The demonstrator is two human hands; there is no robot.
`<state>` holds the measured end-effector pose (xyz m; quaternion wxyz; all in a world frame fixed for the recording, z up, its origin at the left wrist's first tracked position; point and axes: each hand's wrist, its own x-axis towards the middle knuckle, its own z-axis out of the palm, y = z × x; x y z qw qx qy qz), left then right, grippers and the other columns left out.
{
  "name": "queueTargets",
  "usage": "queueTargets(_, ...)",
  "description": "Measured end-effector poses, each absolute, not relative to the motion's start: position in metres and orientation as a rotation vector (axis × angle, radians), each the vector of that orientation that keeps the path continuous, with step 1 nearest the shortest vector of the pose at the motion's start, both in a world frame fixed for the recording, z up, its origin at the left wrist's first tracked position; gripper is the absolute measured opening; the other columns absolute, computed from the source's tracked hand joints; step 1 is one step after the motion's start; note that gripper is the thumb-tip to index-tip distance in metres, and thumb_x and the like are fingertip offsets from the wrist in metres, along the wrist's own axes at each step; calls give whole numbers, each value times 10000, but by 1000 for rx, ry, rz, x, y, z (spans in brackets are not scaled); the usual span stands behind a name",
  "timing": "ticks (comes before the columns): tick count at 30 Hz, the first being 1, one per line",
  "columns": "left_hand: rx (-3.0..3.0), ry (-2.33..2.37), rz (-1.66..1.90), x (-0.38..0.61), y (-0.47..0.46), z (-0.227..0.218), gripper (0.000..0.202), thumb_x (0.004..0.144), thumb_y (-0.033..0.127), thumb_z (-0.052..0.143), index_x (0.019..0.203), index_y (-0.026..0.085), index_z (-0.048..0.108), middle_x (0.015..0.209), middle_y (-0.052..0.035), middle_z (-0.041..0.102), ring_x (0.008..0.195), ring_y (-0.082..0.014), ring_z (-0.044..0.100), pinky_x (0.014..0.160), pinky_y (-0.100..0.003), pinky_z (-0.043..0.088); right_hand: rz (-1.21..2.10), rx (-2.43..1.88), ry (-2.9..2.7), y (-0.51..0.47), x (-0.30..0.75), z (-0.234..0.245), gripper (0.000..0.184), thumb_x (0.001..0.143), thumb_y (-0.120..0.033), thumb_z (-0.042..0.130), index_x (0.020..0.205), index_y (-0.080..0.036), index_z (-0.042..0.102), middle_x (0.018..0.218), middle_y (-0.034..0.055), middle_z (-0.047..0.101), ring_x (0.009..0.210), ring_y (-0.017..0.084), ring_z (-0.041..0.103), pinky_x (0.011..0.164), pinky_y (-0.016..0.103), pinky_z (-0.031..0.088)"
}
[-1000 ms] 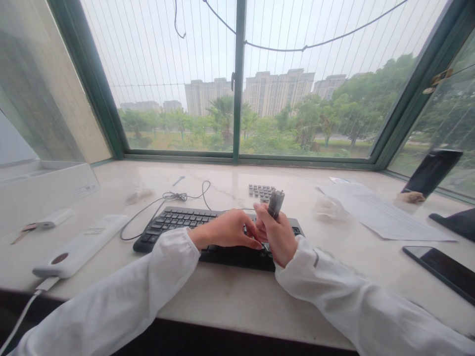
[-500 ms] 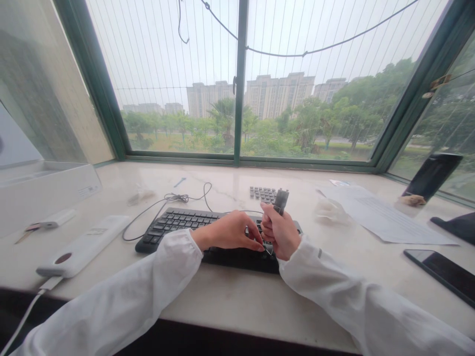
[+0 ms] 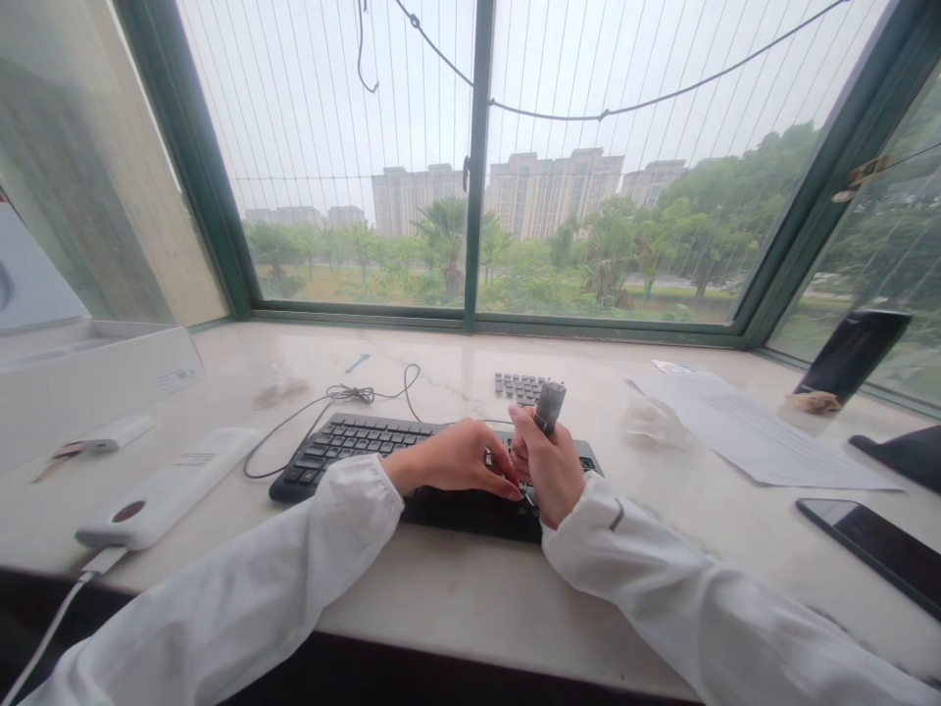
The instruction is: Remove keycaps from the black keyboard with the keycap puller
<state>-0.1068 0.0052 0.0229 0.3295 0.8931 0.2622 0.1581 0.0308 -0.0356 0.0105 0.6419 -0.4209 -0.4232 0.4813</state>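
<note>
A black keyboard lies on the pale marble sill with its cable looping behind it. My right hand is a fist around a grey cylindrical tool held upright, with its lower tip down on the keys. My left hand rests on the keyboard just left of that tip, fingers bent and pressed on the keys beside it. A group of loose grey keycaps lies behind the keyboard.
A white power bank with a cable and a white box are at left. Papers, a dark phone and a propped black device are at right. A green-framed window closes off the back.
My right hand with the tool lifted slightly, then came back down onto the keys. The view has shifted a little; my left hand has barely moved.
</note>
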Motion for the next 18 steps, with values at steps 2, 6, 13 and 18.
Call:
queueTargets(2, 2323, 681, 415, -107, 6, 22, 307, 712, 420, 735, 870, 159, 773, 747, -25, 725, 644, -118, 590, 581, -197, 396, 1176, -969, -891, -32, 31, 14, 406, 747, -382, 648, 531, -212, 349, 391, -100, 280, 322, 44, 208, 308, 199, 161)
queueTargets(6, 2320, 699, 403, -106, 6, 22, 284, 716, 409, 730, 845, 160, 775, 730, -23, 724, 605, -106, 563, 556, -198, 380, 1263, -996, -729, -23, 33, 20, 394, 769, -313, 615, 528, -208, 321, 390, -108, 247, 321, 31, 167, 309, 175, 117)
queueTargets(13, 2311, 677, 422, -107, 6, 23, 266, 713, 380, 736, 853, 159, 780, 694, -15, 713, 573, -92, 536, 555, -195, 374, 1189, -946, -779, -27, 32, 20, 423, 755, -349, 632, 522, -206, 309, 391, -110, 231, 326, 26, 174, 313, 170, 122)
queueTargets(18, 2314, 654, 415, -108, 8, 21, 290, 714, 392, 732, 863, 148, 777, 719, -23, 720, 589, -99, 552, 552, -193, 378, 1187, -978, -842, -32, 31, 20, 434, 742, -383, 633, 516, -208, 308, 391, -107, 238, 329, 29, 180, 315, 180, 126)
